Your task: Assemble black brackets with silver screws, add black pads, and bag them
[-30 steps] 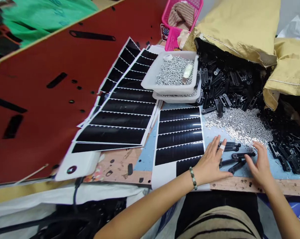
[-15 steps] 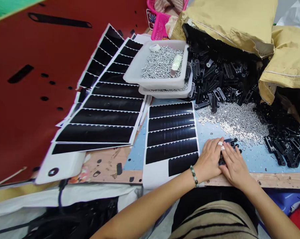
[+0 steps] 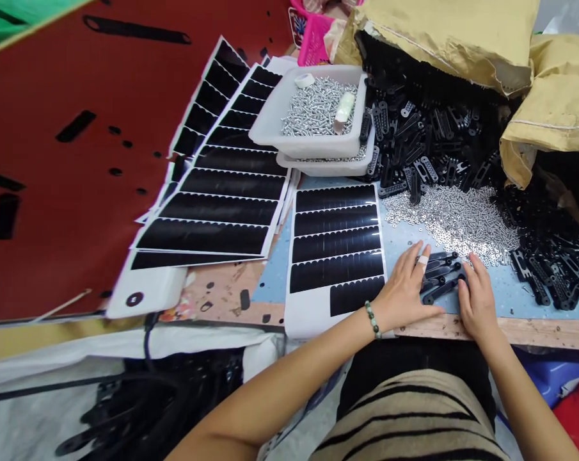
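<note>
Several slim black parts (image 3: 440, 275) lie side by side on the blue table surface between my two hands. My left hand (image 3: 407, 291), with white tape on a finger and a bead bracelet at the wrist, rests at their left with fingers spread. At their right is my right hand (image 3: 478, 298), its fingers a little apart and no object visible in it. A pile of silver screws and small nuts (image 3: 462, 218) sits just beyond the parts. A white sheet with black strips (image 3: 337, 250) lies left of my left hand.
Stacked white trays (image 3: 308, 146) of screws stand behind the sheet. More black-strip sheets (image 3: 212, 205) lean at the left near a red board (image 3: 39, 83). Black parts (image 3: 414, 147) spill from yellow sacks (image 3: 452, 38); more lie at the right.
My hands have moved apart, the right one rightward, uncovering the black parts between them. The fingers of my left hand have spread. The view has shifted slightly.
</note>
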Demonstrator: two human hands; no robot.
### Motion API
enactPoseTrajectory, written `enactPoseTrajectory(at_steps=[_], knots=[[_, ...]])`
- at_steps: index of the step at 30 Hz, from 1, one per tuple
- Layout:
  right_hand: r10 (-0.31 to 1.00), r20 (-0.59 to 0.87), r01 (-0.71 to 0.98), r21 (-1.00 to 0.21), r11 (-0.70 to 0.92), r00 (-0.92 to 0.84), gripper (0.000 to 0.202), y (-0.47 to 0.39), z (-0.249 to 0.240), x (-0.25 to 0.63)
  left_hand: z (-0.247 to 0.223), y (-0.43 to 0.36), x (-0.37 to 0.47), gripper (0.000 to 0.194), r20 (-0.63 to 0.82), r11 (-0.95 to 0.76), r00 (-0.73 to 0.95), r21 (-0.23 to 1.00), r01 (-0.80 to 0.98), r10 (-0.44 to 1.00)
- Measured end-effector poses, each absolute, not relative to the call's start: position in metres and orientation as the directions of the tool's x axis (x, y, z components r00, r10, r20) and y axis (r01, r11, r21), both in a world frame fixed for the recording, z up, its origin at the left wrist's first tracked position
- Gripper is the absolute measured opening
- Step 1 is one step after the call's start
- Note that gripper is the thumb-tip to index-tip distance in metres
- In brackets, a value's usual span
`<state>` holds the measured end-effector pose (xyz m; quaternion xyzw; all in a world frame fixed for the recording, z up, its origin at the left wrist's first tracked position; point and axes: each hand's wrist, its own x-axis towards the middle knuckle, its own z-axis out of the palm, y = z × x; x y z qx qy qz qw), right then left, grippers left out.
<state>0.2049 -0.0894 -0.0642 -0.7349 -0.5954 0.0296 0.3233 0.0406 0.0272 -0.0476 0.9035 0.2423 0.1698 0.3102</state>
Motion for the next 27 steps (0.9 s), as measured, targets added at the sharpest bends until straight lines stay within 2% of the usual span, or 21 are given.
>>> enactPoseTrajectory(at_steps=[2, 6, 9, 13, 18, 20, 24, 27], knots=[[0.893, 0.33, 0.847, -0.523, -0.097, 0.306, 0.047, -0.098, -0.065, 0.205, -0.049, 0.024, 0.034, 0.132, 0.156, -0.7, 0.83, 0.633, 0.332, 0.535], [0.921, 0.297, 0.827, -0.56, -0.048, 0.254, 0.049, -0.105, -0.069, 0.192, -0.054, 0.019, 0.035, 0.133, 0.144, -0.712, 0.837, 0.612, 0.344, 0.528], [0.935, 0.284, 0.811, -0.584, -0.008, 0.214, 0.049, -0.105, -0.07, 0.185, -0.053, 0.019, 0.043, 0.117, 0.121, -0.698, 0.825, 0.607, 0.378, 0.552], [0.911, 0.308, 0.791, -0.611, -0.031, 0.274, 0.046, -0.105, -0.068, 0.19, -0.047, 0.024, 0.051, 0.088, 0.111, -0.694, 0.813, 0.594, 0.407, 0.571], [0.859, 0.389, 0.771, -0.637, -0.012, 0.334, 0.042, -0.104, -0.059, 0.202, -0.041, 0.031, 0.052, 0.077, 0.158, -0.715, 0.828, 0.607, 0.348, 0.538], [0.869, 0.417, 0.783, -0.62, 0.056, 0.268, 0.043, -0.103, -0.056, 0.201, -0.04, 0.033, 0.051, 0.077, 0.141, -0.713, 0.828, 0.598, 0.365, 0.542], [0.935, 0.351, 0.823, -0.515, 0.239, -0.052, 0.045, -0.101, -0.053, 0.184, -0.043, 0.032, 0.049, 0.075, 0.09, -0.702, 0.82, 0.574, 0.421, 0.565], [0.966, 0.246, 0.865, -0.463, 0.193, -0.084, 0.042, -0.098, -0.05, 0.168, -0.047, 0.032, 0.049, 0.072, 0.115, -0.709, 0.818, 0.575, 0.408, 0.564]])
